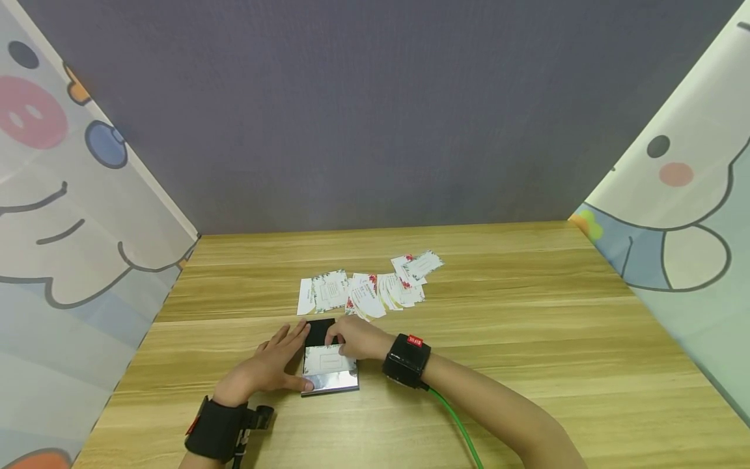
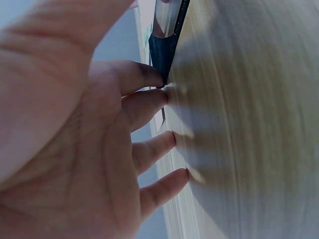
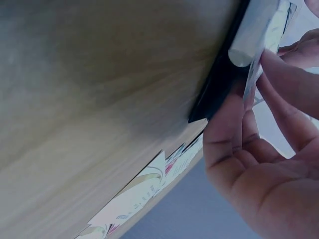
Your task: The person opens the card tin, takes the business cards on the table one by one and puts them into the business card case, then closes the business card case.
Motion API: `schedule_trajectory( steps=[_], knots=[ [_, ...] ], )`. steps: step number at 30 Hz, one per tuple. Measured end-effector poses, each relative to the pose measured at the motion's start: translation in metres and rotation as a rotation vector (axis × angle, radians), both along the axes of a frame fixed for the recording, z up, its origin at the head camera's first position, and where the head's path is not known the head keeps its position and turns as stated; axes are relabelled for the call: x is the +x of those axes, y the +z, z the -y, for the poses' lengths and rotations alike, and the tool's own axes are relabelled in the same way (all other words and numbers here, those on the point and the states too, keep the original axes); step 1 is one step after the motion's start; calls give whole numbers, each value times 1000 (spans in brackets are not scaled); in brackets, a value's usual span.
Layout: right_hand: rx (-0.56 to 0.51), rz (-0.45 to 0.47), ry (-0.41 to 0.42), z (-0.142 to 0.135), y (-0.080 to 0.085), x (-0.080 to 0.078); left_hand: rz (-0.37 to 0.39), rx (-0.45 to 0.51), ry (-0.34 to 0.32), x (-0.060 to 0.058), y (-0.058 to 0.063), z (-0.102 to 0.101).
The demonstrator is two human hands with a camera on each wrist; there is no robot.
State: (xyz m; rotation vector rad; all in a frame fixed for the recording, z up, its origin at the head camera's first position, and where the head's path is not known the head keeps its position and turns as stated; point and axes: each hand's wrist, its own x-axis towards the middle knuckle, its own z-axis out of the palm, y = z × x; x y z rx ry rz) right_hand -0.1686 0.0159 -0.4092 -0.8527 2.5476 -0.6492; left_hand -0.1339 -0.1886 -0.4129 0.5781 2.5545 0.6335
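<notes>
A black card holder (image 1: 317, 333) with a clear plastic pocket (image 1: 331, 381) lies on the wooden table. On it is a white card (image 1: 322, 358) with leafy corners, its near part along the clear pocket. My right hand (image 1: 364, 339) pinches this card between thumb and fingers near its far right edge; the right wrist view shows the card's edge (image 3: 252, 79) there. My left hand (image 1: 263, 366) rests along the holder's left side, fingers spread, with the thumb at the near left corner. In the left wrist view, fingertips touch the holder's corner (image 2: 162, 59) and the tabletop.
Behind the holder, a row of overlapping printed cards (image 1: 366, 298) lies on the table. Two more cards (image 1: 423, 265) overlap farther back on the right. A grey partition (image 1: 375, 130) closes off the back, and a green cable (image 1: 456, 420) trails from the right wrist camera.
</notes>
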Motion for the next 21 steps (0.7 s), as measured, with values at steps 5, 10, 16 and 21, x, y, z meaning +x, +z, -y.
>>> schedule_trajectory(
  steps=[5,10,16,21],
  knots=[
    [27,-19,41,1,-1,2,7,-2,7,-1,0,0],
    [27,-18,69,1,-1,3,7,-5,3,-1,0,0],
    [7,2,80,1,-2,5,-1,-12,4,-2,-1,0],
    [14,4,87,2,-1,7,-4,-11,6,-2,-2,1]
  ],
)
